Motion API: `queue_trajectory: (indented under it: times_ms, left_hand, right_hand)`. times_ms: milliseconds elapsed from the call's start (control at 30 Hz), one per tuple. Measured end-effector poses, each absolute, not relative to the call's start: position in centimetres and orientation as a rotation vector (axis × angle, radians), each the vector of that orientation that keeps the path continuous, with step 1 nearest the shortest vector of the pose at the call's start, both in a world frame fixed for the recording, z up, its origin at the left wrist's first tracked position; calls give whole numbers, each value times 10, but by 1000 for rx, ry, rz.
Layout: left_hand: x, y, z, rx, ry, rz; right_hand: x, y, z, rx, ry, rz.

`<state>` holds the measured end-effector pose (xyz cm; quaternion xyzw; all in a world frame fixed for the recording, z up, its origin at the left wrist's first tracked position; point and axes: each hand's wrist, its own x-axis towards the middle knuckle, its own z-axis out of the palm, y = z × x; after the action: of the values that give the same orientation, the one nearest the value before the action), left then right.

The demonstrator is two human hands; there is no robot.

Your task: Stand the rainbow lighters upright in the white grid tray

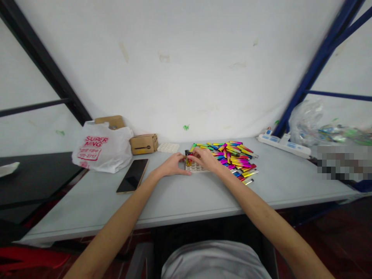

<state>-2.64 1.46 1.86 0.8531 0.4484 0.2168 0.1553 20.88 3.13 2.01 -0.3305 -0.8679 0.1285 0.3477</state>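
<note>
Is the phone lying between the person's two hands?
No, the phone lies to the left of both the left hand and the right hand.

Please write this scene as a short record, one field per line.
Left hand: at the left end of the pale tray; grip unclear
Right hand: fingertips near upright pieces at the tray; grip unclear
Right of tray: pile of shiny colored sticks
Left of tray: dark-screened phone
Farther back: printed bag, cardboard box, power strip
</note>
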Motion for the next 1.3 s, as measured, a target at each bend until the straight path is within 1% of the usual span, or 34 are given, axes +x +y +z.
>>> queue_trajectory:
  times_ms: [167,433,567,733,867,1000,1167,1300]
  left_hand:
    - [-27,15,19,2451,1285,621]
    - [-27,16,18,2458,1285,629]
    - [-26,14,20,2443,1304,640]
    - [-25,12,22,2443,1303,644]
    - [-25,14,22,2453,1300,628]
    - [-25,15,21,2443,1294,635]
    - [-25,15,21,2436,1300,632]
    - [-24,14,22,2438,1308,610]
  right_hand:
    - [212,31,23,-881,-2287,326]
    - [206,25,32,-1037,-2443,70]
    - [204,24,39,-1077,-2409,90]
    - [237,42,42,-1234,-2236,4]
    - [269,64,31,-1271,-2276,-88]
    - [271,74,21,-1164,-2410,-32]
    - [258,74,20,-1116,-2491,74]
    - [251,72,21,-1125,-2465,56]
